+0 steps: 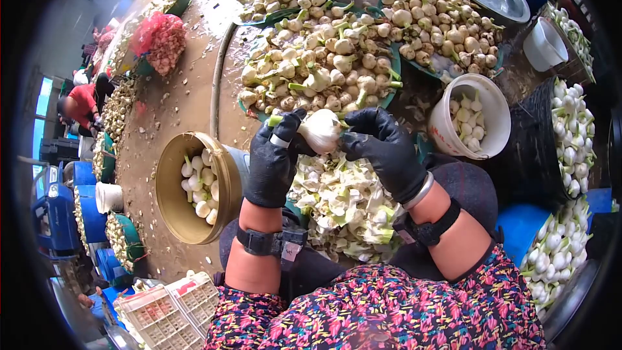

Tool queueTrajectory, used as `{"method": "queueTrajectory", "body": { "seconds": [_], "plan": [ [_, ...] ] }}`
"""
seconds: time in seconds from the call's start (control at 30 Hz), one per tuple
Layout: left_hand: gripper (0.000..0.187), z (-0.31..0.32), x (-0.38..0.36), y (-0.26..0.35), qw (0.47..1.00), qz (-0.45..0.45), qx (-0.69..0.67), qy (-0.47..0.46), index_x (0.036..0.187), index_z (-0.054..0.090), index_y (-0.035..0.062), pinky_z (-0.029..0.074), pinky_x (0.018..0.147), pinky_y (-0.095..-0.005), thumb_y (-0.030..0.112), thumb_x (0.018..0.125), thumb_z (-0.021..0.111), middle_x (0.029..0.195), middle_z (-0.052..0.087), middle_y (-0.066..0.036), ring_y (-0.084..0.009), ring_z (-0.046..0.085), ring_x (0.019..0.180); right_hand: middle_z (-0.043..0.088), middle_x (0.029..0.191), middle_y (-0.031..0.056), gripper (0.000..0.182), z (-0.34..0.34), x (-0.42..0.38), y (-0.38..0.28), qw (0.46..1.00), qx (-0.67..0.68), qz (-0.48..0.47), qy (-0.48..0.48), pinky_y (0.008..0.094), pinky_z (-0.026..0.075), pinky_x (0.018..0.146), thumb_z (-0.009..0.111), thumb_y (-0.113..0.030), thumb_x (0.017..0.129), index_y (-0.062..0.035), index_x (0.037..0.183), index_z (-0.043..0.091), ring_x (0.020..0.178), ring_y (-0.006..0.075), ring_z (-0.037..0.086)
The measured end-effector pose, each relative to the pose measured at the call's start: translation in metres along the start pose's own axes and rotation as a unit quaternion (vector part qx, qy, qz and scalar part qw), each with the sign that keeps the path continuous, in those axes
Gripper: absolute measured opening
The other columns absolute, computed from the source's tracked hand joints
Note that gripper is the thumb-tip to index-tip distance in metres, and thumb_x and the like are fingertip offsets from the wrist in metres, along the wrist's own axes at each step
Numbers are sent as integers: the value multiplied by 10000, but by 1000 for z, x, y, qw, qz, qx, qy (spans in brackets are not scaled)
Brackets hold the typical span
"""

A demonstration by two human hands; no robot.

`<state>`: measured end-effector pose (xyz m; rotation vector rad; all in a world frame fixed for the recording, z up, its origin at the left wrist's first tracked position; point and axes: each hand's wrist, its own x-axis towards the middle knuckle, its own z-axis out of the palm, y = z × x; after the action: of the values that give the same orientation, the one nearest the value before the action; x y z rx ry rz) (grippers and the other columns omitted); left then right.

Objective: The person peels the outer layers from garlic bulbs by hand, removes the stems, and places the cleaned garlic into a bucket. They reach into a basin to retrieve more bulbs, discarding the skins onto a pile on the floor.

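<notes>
Both my hands wear black gloves and meet at a white garlic bulb (322,131) in the middle of the view. My left hand (273,155) is closed round its green stem on the left side. From the right, my right hand (383,149) pinches at the bulb's edge; its fingertips are partly hidden. Below the bulb lies a heap of pale garlic peels (346,204) between my knees. Just beyond my hands, unpeeled garlic bulbs (317,68) are piled in a green basket.
A tan bucket (170,188) of peeled bulbs stands at left, a white bucket (444,113) at right. More garlic piles (447,23) lie beyond. Black and blue tubs of white bulbs line the right. A person in red (83,105) sits far left. A hose (218,84) crosses the floor.
</notes>
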<state>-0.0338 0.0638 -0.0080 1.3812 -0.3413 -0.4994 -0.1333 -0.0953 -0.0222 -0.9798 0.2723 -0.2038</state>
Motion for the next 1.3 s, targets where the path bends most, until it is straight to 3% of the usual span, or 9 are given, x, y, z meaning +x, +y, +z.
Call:
{"method": "queueTrajectory", "body": {
  "seconds": [0.27, 0.33, 0.4, 0.47, 0.57, 0.87, 1.0, 1.13, 1.3],
  "plan": [
    [316, 4, -4, -1, 996, -75, -47, 17, 1031, 571, -29, 492, 579, -269, 245, 873, 559, 832, 615, -82, -157, 606, 682, 599, 793, 40, 112, 3, 1, 1, 991, -108, -69, -26, 281, 465, 673, 654, -50, 755, -47, 842, 584, 742, 127, 575],
    [314, -4, 0, -8, 998, -23, -52, -33, 1039, 556, -29, 507, 606, -299, 242, 881, 543, 838, 615, -86, -186, 614, 706, 569, 754, 76, 87, 5, -7, -5, 859, -453, -233, -51, 291, 445, 652, 631, -27, 743, -33, 815, 582, 694, 168, 560],
    [308, 0, -1, 0, 993, -54, -102, 3, 1049, 548, -25, 512, 628, -316, 232, 880, 536, 868, 611, -99, -203, 614, 742, 554, 747, 116, 127, 0, -6, 17, 837, -468, -253, -128, 313, 448, 621, 536, -98, 728, -30, 825, 583, 668, 237, 565],
    [303, 2, 2, 3, 984, -83, -154, 32, 1060, 540, -22, 518, 650, -333, 222, 880, 530, 897, 606, -113, -221, 614, 779, 592, 782, 80, 140, 0, -5, 20, 868, -454, -193, -63, 281, 470, 625, 547, -77, 765, -29, 888, 596, 659, 182, 577],
    [282, 1, -3, -5, 975, -38, -217, 16, 1073, 532, -9, 516, 739, -356, 172, 857, 544, 1058, 562, -148, -262, 587, 902, 600, 738, 10, 135, 2, 2, 4, 993, -112, -29, 16, 234, 462, 591, 597, -103, 813, -1, 902, 594, 631, 65, 538],
    [223, 18, -12, -1, 997, 70, 12, -16, 1008, 571, 37, 445, 847, -285, 6, 791, 615, 1081, 590, -98, -176, 566, 962, 584, 645, 31, 108, 3, 6, -8, 992, -56, 75, 85, 220, 433, 457, 643, -100, 778, -6, 799, 595, 507, 79, 529],
    [215, 20, -12, -1, 927, 226, 292, -61, 971, 575, 45, 435, 874, -287, -39, 777, 616, 1068, 593, -91, -168, 553, 997, 564, 609, 36, 54, -2, 8, -2, 988, -44, 100, 107, 239, 448, 434, 596, -66, 757, -15, 763, 579, 474, 99, 528],
    [266, 20, -14, -2, 971, -31, -238, 23, 1109, 532, 35, 484, 862, -378, 27, 843, 545, 1135, 554, -142, -247, 568, 999, 548, 583, 30, 51, -9, 12, 7, 990, -80, 69, 98, 245, 444, 426, 575, -71, 745, -26, 721, 566, 457, 98, 518],
    [333, 4, -8, 4, 914, -85, -397, -18, 1189, 481, 4, 497, 829, -432, 103, 873, 522, 1148, 540, -160, -287, 581, 948, 540, 529, 76, 121, -25, 18, 15, 942, -285, 30, 173, 319, 446, 506, 581, -125, 722, -19, 666, 564, 492, 161, 537]
  ]
}}
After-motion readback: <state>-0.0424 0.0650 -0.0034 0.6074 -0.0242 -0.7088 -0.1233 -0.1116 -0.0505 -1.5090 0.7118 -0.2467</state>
